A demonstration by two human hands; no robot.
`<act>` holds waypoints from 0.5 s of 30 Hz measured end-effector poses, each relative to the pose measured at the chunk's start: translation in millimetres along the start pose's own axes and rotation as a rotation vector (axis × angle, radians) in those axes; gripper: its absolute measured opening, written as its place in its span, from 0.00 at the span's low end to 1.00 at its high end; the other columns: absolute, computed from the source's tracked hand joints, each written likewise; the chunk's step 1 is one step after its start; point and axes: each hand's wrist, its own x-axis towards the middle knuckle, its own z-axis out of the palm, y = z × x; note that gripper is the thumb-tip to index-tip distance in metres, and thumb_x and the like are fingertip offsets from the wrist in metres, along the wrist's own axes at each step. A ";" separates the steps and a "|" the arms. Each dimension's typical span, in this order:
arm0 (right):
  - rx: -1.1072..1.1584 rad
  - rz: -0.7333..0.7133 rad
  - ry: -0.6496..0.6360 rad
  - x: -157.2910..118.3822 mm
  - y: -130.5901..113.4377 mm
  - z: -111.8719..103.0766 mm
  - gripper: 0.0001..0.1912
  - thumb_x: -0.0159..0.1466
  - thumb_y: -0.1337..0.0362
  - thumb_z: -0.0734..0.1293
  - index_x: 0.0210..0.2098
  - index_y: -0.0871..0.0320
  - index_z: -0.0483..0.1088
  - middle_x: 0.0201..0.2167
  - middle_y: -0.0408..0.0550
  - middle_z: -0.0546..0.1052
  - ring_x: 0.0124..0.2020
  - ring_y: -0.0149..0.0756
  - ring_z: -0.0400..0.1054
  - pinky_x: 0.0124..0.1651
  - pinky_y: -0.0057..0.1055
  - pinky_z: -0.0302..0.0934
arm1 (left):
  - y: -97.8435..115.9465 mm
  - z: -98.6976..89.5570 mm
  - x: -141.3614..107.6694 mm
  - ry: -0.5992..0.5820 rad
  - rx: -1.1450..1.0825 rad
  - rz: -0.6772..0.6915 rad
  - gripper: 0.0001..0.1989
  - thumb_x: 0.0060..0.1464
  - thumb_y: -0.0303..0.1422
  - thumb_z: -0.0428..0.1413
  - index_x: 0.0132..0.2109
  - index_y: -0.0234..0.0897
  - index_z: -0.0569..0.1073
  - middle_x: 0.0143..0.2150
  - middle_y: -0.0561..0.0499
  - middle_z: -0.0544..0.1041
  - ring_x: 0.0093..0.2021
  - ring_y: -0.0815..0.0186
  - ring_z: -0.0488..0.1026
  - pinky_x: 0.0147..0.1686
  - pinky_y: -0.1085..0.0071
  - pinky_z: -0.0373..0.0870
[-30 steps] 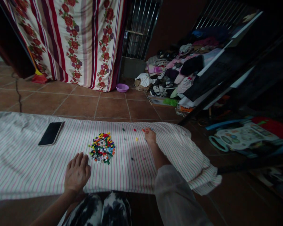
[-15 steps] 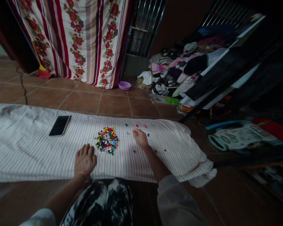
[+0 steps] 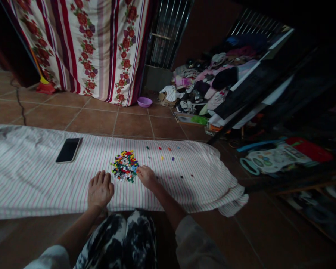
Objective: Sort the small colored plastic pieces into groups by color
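Many small coloured pieces form a pile (image 3: 125, 165) on a striped cloth (image 3: 98, 149). My right hand (image 3: 146, 176) is at the pile's right edge, fingers bent together; whatever lies between the fingertips is too small to make out. Just left of the pile, my left hand (image 3: 100, 189) rests palm down on the cloth, fingers spread and holding nothing. Single pieces lie apart in loose rows to the right, among them a red one (image 3: 159, 148), an orange one (image 3: 169, 148), a yellow one (image 3: 162, 158) and a dark blue one (image 3: 173, 159).
A phone (image 3: 68, 150) lies on the cloth at the left. Beyond the cloth, a purple basin (image 3: 145, 102) stands on the tiled floor near a flowered curtain (image 3: 100, 48). A heap of clothes (image 3: 210, 78) is at the back right.
My right hand has moved left from the loose pieces to the pile's edge. A yellow piece now shows where that hand was. My left hand has stayed in place; the view has shifted slightly.
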 end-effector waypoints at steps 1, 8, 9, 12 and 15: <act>-0.007 0.001 0.003 -1.2 -1.6 0.3 0.08 0.62 0.72 0.63 0.38 0.56 0.72 0.34 0.47 0.73 0.39 0.36 0.66 0.45 0.30 0.58 | 0.1 -0.3 -0.1 0.002 0.010 0.001 0.18 0.55 0.31 0.45 0.51 0.32 0.71 0.56 0.38 0.71 0.59 0.52 0.63 0.54 0.56 0.58; -0.023 0.002 0.111 -11.7 -7.6 9.2 0.09 0.62 0.73 0.62 0.39 0.56 0.70 0.36 0.47 0.72 0.42 0.36 0.65 0.47 0.32 0.59 | 0.1 -1.5 0.2 0.006 0.049 0.012 0.18 0.55 0.32 0.46 0.50 0.33 0.71 0.55 0.39 0.72 0.58 0.52 0.64 0.53 0.57 0.60; -0.026 0.003 0.141 -13.2 -7.9 11.6 0.09 0.62 0.73 0.62 0.38 0.56 0.70 0.36 0.47 0.72 0.42 0.36 0.65 0.47 0.32 0.59 | 0.4 -1.5 0.5 0.004 0.052 0.013 0.17 0.55 0.32 0.46 0.50 0.33 0.71 0.55 0.39 0.72 0.58 0.52 0.64 0.53 0.57 0.60; -0.028 0.011 0.232 -17.1 -8.7 17.9 0.08 0.61 0.73 0.62 0.37 0.56 0.69 0.36 0.47 0.73 0.41 0.36 0.65 0.46 0.32 0.60 | 1.4 -1.0 1.2 0.003 0.059 0.016 0.17 0.56 0.32 0.46 0.50 0.33 0.71 0.55 0.39 0.72 0.58 0.53 0.64 0.53 0.57 0.60; -0.024 0.005 0.272 -19.4 -9.2 20.5 0.08 0.60 0.73 0.61 0.37 0.56 0.69 0.35 0.46 0.73 0.41 0.37 0.65 0.46 0.32 0.60 | 1.8 -1.0 1.0 0.006 0.064 0.015 0.17 0.56 0.31 0.46 0.50 0.33 0.71 0.55 0.39 0.72 0.58 0.52 0.65 0.53 0.57 0.60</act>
